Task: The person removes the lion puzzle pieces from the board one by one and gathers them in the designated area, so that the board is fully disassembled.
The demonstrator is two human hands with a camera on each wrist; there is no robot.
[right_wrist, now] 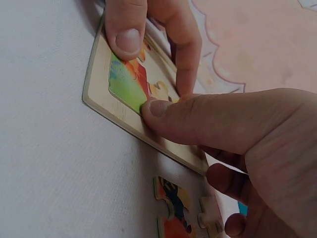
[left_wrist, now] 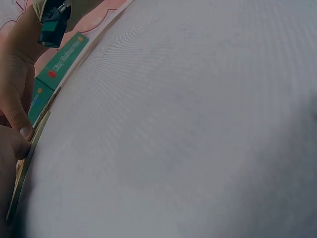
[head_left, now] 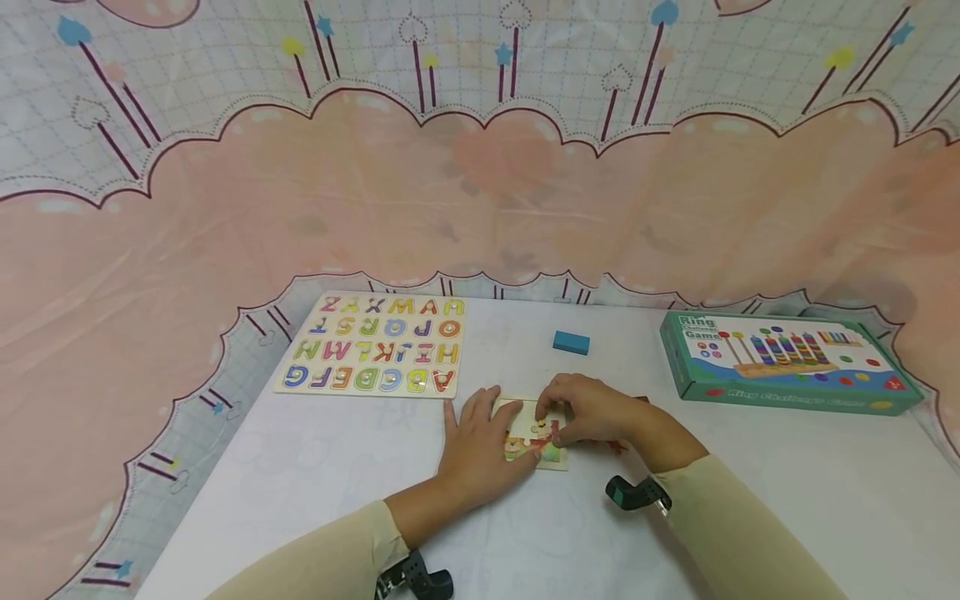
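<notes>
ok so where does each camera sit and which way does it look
Head: worn on the head, looking forward and down at the jigsaw puzzle, alphabet board and Ring Challenge Game box; left hand, right hand and sleeves show.
Left wrist: worn there, looking mostly across the white table surface; parts of both hands crowd the left edge.
Right wrist: worn there, looking closely at the jigsaw puzzle and loose pieces; fingers of both hands show.
Head and left wrist share that box.
</notes>
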